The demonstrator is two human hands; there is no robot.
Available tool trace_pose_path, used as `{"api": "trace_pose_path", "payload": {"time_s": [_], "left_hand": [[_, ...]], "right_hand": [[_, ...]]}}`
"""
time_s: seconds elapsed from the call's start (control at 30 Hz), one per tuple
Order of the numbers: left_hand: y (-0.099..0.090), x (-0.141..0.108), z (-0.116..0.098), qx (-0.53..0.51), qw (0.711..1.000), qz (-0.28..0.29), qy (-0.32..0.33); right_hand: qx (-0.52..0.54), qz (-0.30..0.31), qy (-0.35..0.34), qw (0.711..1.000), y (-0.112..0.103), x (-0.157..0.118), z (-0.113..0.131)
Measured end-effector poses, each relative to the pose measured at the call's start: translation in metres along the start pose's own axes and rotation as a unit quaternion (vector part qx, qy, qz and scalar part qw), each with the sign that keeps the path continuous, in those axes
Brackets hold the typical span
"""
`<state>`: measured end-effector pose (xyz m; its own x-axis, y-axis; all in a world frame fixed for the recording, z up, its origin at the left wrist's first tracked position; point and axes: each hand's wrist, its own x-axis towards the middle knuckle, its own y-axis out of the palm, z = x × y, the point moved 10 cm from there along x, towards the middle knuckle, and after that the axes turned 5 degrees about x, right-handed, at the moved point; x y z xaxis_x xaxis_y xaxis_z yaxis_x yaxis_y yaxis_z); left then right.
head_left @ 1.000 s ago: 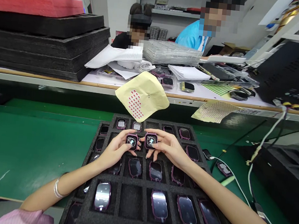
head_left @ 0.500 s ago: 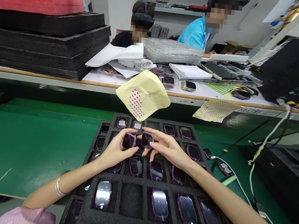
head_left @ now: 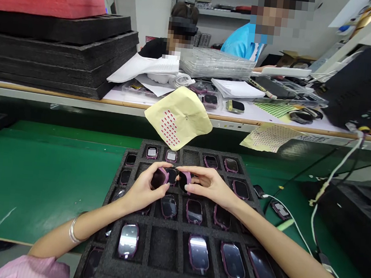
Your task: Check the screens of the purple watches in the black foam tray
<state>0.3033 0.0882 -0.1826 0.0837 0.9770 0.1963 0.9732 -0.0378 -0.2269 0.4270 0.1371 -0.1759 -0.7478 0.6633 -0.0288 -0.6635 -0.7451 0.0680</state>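
My left hand [head_left: 145, 187] is closed round a purple-framed smartwatch [head_left: 159, 178] with a dark screen. A second purple smartwatch [head_left: 185, 182], turned nearly edge-on, is pinched between the thumb and fingers of my right hand [head_left: 209, 185]. Both are held close together above a black foam tray [head_left: 164, 248]. Several more purple smartwatches, among them one at the front left [head_left: 128, 240], lie face up in its square pockets. Behind my fingers another dark screen [head_left: 171, 176] shows in part.
A yellow sticker sheet [head_left: 179, 118] hangs from the shelf edge over the tray's back. Stacked black foam trays [head_left: 48, 60] stand on the shelf at left. A white cable [head_left: 298, 230] and a green-handled tool [head_left: 285, 224] lie to the right. Two people sit beyond the shelf.
My right hand has turned its smartwatch from face-on to nearly edge-on. The left smartwatch has tilted as well. The gap between the two has widened slightly.
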Motion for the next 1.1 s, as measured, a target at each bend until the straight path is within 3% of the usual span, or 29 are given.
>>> {"api": "trace_pose_path", "payload": {"time_s": [0.37,1.1], "left_hand": [[0.0044,-0.0017,-0.0021,0.067,0.997,0.023,0.015],[-0.0029,0.0006,-0.0043,0.068,0.997,-0.005,0.020]], "right_hand": [[0.029,-0.027,0.014,0.999,-0.0025,-0.0037,0.0003],[0.010,-0.038,0.021,0.999,-0.0059,-0.0048,0.0043]]}}
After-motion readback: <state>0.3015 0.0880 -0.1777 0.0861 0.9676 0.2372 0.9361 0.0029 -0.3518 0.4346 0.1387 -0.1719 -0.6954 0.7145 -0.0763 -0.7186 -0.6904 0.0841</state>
